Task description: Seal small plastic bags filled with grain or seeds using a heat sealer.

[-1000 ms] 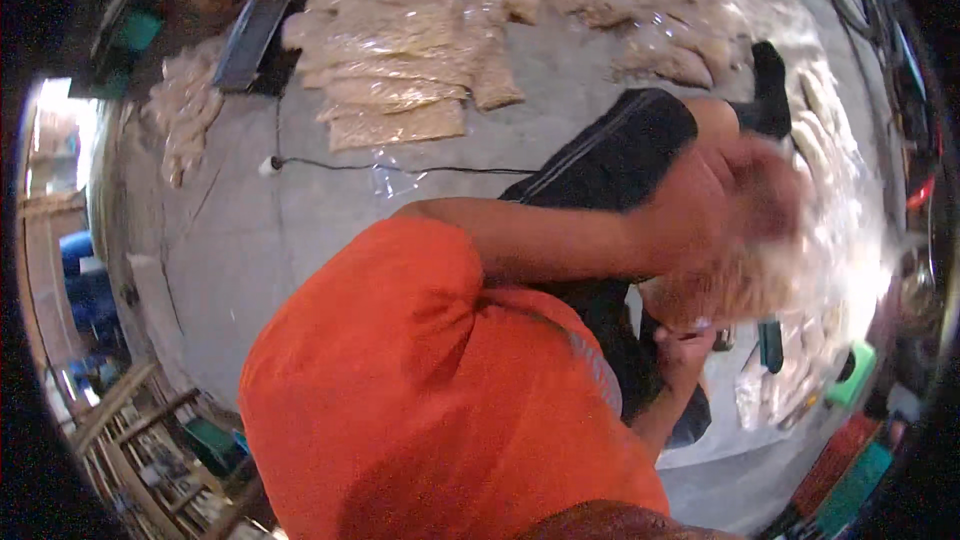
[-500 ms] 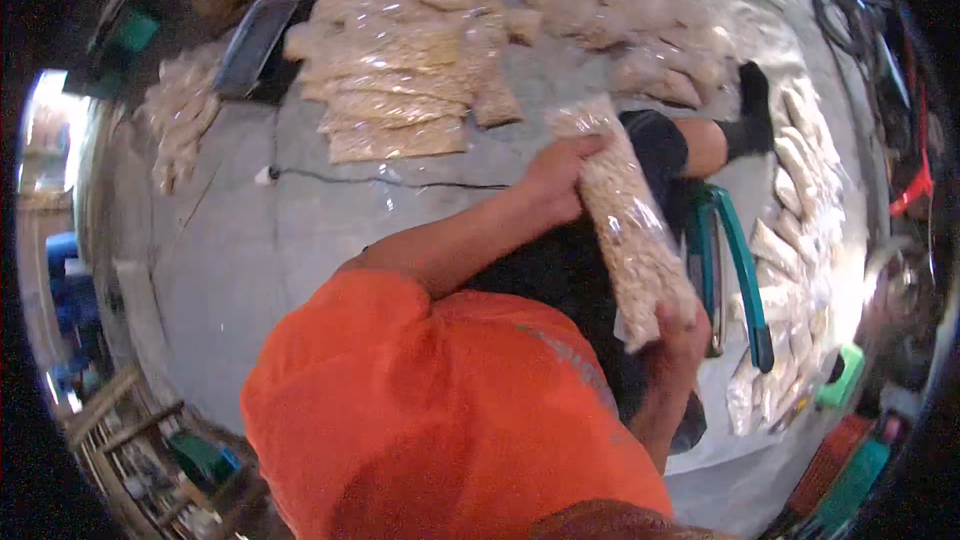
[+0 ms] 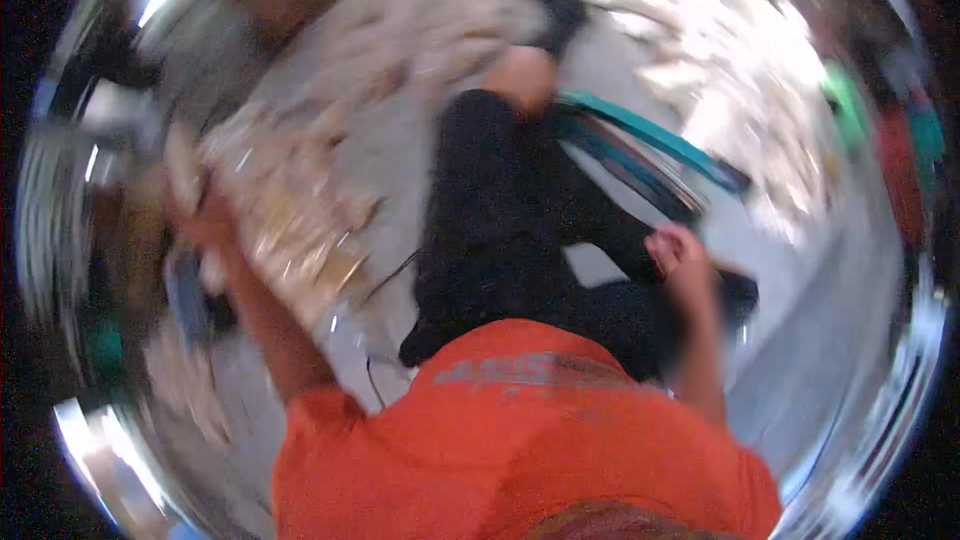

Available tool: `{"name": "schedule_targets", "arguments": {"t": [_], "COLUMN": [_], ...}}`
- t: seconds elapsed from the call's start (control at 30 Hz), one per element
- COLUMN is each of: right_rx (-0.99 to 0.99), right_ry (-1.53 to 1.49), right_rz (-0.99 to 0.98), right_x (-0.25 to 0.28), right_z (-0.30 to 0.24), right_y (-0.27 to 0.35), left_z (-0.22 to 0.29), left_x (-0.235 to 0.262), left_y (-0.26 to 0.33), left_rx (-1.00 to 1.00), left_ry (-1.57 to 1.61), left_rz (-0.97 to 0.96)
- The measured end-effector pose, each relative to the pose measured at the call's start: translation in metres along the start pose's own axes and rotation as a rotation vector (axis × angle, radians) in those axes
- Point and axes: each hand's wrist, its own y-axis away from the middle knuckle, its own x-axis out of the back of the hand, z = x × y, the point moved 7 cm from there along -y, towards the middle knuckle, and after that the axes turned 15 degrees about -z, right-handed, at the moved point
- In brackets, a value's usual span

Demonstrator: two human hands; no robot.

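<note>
A clear bag of pale, grainy filling (image 3: 285,215) sits in the left-centre of the frame, heavily smeared by motion blur, its long shape running from upper left down toward the middle. The left hand (image 3: 205,220) is at the bag's left edge, at about mid-height of the frame, and seems to touch it; the blur hides the fingers, so whether they are closed on the bag cannot be told. The left forearm runs down and to the right from there to the orange shirt (image 3: 520,440) that fills the bottom centre.

The right hand (image 3: 680,250) is right of centre, well apart from the bag, its fingers curled in loosely over the dark trouser leg (image 3: 500,210); nothing can be made out inside it, and how tightly it is closed cannot be told.

Just above that hand, a teal-edged dark frame (image 3: 650,150) slants from the upper centre down to the right across the grey floor (image 3: 810,340). More pale bags (image 3: 720,70) lie blurred in the upper right, and others (image 3: 400,40) in the upper left.
</note>
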Motion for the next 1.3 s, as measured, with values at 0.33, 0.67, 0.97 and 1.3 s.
{"name": "schedule_targets", "arguments": {"t": [0.33,0.67,0.97,1.3], "right_rx": [-0.611,-0.767,0.101,0.497], "right_ry": [0.581,0.449,0.864,-0.125], "right_rz": [0.617,0.908,1.641,0.885], "right_x": [0.258,0.302,0.305,0.100], "right_z": [0.141,0.205,0.030,-0.120], "right_y": [0.008,-0.021,0.124,0.121], "left_z": [0.179,0.312,0.404,0.571], "left_x": [-0.286,-0.325,-0.303,-0.344], "left_y": [0.033,0.096,0.133,0.275], "left_rx": [-0.180,-0.022,-0.377,-1.005], "left_ry": [-0.160,0.104,-0.168,0.510], "left_rz": [-0.460,-0.536,-0.314,-0.882]}}
